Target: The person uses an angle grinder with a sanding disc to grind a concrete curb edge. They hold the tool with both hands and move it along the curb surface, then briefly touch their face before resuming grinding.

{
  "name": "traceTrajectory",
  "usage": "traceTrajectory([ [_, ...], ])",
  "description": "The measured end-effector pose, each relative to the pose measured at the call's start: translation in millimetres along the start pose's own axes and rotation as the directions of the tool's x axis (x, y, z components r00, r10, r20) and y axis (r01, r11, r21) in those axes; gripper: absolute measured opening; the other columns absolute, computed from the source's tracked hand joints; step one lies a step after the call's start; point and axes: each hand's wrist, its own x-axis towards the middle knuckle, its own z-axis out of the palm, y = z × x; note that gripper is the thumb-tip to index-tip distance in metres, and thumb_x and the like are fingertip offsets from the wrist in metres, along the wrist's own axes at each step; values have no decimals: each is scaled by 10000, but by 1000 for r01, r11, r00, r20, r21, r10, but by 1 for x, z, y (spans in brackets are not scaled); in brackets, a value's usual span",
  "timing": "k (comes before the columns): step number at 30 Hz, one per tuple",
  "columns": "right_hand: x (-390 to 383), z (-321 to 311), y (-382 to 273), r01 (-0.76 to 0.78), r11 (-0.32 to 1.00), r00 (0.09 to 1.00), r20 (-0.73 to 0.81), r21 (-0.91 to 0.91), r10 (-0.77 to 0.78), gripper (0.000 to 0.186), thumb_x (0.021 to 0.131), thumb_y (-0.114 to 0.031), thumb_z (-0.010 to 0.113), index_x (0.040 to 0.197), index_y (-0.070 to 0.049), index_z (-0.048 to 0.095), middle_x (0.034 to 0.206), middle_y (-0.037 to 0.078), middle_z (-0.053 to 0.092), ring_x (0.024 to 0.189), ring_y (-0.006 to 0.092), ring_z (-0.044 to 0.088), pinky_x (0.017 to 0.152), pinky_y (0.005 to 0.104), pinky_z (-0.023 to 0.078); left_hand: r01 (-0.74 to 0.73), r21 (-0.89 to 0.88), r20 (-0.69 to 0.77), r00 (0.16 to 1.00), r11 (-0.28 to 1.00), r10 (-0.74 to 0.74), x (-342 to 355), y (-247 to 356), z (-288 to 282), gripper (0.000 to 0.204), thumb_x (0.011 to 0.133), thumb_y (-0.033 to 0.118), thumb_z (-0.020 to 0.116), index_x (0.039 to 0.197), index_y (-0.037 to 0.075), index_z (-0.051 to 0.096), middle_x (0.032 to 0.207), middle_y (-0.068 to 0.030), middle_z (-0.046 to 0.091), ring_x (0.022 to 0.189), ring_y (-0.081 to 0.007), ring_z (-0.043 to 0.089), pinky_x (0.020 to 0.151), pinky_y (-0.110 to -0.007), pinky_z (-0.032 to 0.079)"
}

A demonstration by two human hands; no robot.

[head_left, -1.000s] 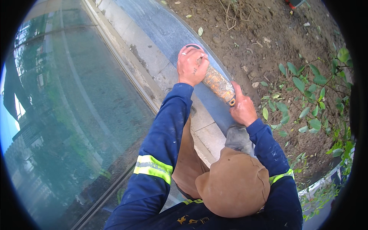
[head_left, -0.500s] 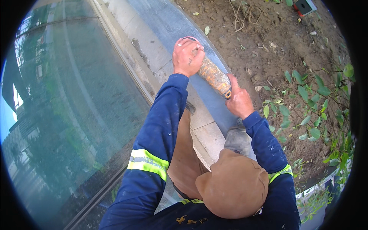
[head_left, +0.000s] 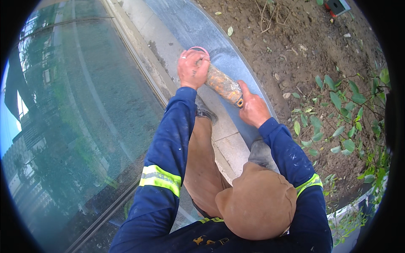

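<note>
A worn, paint-spattered angle grinder with an orange-yellow body lies across a curved blue-grey stone ledge. My left hand is closed around its head end. Just past those fingers shows the rim of a pink disc, low against the stone; the rest of it is hidden. At the tool's rear end, my right hand grips with the thumb stretched along the body. Its other fingers are out of sight underneath.
A large glass panel with a metal frame lies along the left. Between it and the ledge runs pale paving, where my boot stands. Bare soil borders the right, with a leafy shrub and a small black-and-red box.
Both hands have shifted left with the angle grinder, and the left hand has also come slightly nearer. The pink disc shows more. Both hands keep their hold.
</note>
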Motion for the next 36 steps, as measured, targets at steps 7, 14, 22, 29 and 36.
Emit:
traceTrajectory([
  [7,-34,-18,27,-48,999,998,-30,17,48,793,759,39,593,1493,-144,352,929,330,686,889,524,666,788,585,516,-29,4,30,999,1000,29,-13,33,26,64,789,91,661,781,65,719,874,-112,742,896,-311,688,938,-459,493],
  [14,-30,-32,34,-61,998,987,-147,36,65,867,708,62,629,1500,-135,335,1034,325,692,1000,526,657,834,549,540,-110,-81,3,994,991,111,23,48,47,114,776,161,670,744,60,712,818,-106,722,923,-308,684,977,-479,474],
  [22,9,-34,10,-84,995,995,-56,-45,81,896,711,34,660,1526,-115,318,1176,244,690,1082,411,693,924,451,538,202,268,-33,979,942,-201,25,41,47,215,819,277,664,836,105,790,958,-89,753,1172,-319,625,1115,-569,333],
  [29,3,-30,1,-18,993,1000,-24,-113,15,890,709,35,674,1515,-99,320,1171,272,686,1095,434,688,939,461,532,307,208,-132,950,929,-284,7,41,40,195,810,259,677,838,95,780,942,-68,746,1196,-317,619,1095,-551,367],
  [36,-43,-45,25,-150,976,989,-20,-155,149,888,732,0,711,1524,-89,319,1231,248,663,1141,349,672,989,425,506,317,121,2,948,941,-319,-16,87,54,225,837,295,656,813,100,766,900,-63,733,1218,-314,614,1129,-588,317],
])
